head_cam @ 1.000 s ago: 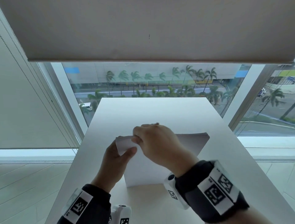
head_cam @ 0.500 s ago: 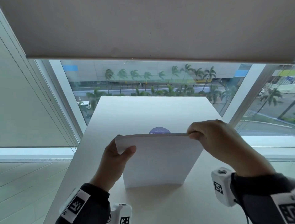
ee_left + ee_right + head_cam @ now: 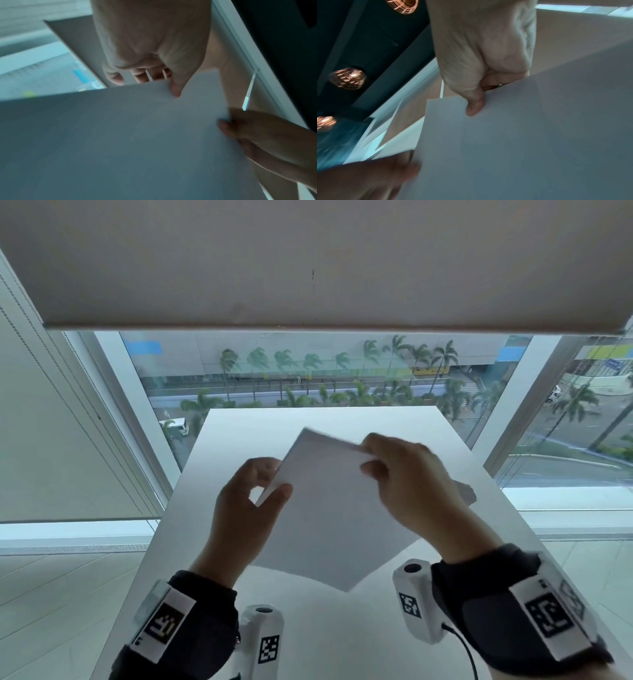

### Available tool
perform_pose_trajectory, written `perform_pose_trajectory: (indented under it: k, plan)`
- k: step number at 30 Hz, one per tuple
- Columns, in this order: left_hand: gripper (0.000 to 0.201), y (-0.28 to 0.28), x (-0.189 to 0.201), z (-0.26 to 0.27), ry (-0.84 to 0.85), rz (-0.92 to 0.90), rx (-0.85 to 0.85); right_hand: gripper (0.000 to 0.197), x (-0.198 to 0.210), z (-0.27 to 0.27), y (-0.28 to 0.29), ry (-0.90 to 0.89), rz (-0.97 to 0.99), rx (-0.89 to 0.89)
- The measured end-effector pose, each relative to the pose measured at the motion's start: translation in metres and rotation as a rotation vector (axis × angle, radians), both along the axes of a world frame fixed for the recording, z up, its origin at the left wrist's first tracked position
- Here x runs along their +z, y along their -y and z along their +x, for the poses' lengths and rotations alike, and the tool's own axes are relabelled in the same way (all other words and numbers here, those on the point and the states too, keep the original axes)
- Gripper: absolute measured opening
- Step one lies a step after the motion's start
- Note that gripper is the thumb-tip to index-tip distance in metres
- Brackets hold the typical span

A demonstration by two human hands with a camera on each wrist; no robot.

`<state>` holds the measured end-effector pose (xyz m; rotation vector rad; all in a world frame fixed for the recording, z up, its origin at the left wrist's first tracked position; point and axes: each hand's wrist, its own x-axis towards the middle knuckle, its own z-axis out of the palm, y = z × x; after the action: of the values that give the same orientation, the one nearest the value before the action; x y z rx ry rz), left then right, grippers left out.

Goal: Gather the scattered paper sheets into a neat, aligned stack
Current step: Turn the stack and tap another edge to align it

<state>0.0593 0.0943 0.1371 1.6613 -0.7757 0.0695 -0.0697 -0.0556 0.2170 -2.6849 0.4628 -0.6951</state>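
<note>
A stack of white paper sheets [image 3: 329,508] is held up above the white table [image 3: 239,433], tilted with one corner pointing down toward me. My left hand [image 3: 253,501] pinches its left edge, thumb on the near face and fingers behind. My right hand [image 3: 407,484] pinches the upper right edge the same way. In the left wrist view the paper stack [image 3: 120,142] fills the lower frame, with the left hand [image 3: 173,88] pinching its edge. In the right wrist view the right hand [image 3: 474,108] presses its thumb on the paper stack [image 3: 522,135].
The table stands against a tall window [image 3: 308,378] with a roller blind [image 3: 308,261] lowered partway. A grey patch [image 3: 466,494] on the table shows behind my right hand. Floor drops away on both sides of the table.
The stack stood upright with its long edge on the table; now it is lifted and rotated, one corner down. My right hand slid from the left corner to the upper right edge.
</note>
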Motion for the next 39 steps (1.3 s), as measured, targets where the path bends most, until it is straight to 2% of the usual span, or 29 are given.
perform_pose_trajectory:
  k: [3,5,8,9,10,12,13,19,21,22,23,24,27,29,36,39]
  plan:
    - [0.042,-0.018,-0.011,0.017,0.023,0.089,0.13,0.016,-0.004,-0.015,0.025,0.17,0.213,-0.119]
    - [0.05,-0.029,-0.017,0.027,-0.084,0.031,0.171,0.014,-0.012,-0.026,0.043,0.258,0.376,-0.172]
    - [0.046,-0.033,-0.018,0.035,-0.34,-0.197,0.021,0.016,-0.037,-0.036,0.059,0.391,0.604,-0.242]
    - [0.044,-0.031,-0.017,0.034,-0.382,-0.24,-0.055,0.012,-0.045,-0.037,0.061,0.439,0.687,-0.249]
    - [0.042,-0.028,-0.017,0.032,-0.37,-0.207,-0.114,0.013,-0.053,-0.038,0.063,0.486,0.761,-0.23]
    - [0.038,-0.019,-0.017,0.026,-0.328,-0.124,-0.195,0.045,-0.071,-0.039,0.063,0.542,0.852,-0.2]
    - [0.036,-0.015,-0.017,0.023,-0.33,-0.122,-0.205,0.051,-0.079,-0.04,0.062,0.566,0.895,-0.184]
    - [0.025,-0.014,-0.03,0.016,-0.297,-0.149,-0.06,0.037,-0.121,-0.046,0.059,0.628,1.107,-0.054]
    - [0.025,-0.019,-0.037,0.01,-0.306,-0.135,-0.067,0.01,-0.131,-0.051,0.059,0.606,1.178,0.024]
    - [0.027,-0.021,-0.04,0.008,-0.316,-0.127,-0.08,0.02,-0.137,-0.055,0.06,0.554,1.177,0.024]
    - [0.028,-0.024,-0.044,0.006,-0.326,-0.119,-0.086,0.023,-0.141,-0.057,0.059,0.49,1.173,-0.006]
    - [0.03,-0.026,-0.048,0.006,-0.333,-0.109,-0.077,0.017,-0.144,-0.058,0.057,0.443,1.136,-0.056]
    - [0.037,-0.033,-0.064,0.006,-0.38,-0.072,-0.042,0.031,-0.157,-0.057,0.053,0.294,1.014,-0.162]
    - [0.033,-0.034,-0.071,0.005,-0.435,-0.04,-0.057,0.025,-0.161,-0.053,0.048,0.245,0.934,-0.227]
    - [0.028,-0.03,-0.058,0.004,-0.398,-0.09,-0.023,0.018,-0.14,-0.048,0.043,0.372,0.89,-0.294]
    - [0.024,-0.031,-0.052,0.003,-0.375,-0.107,-0.039,0.019,-0.133,-0.051,0.044,0.352,0.857,-0.294]
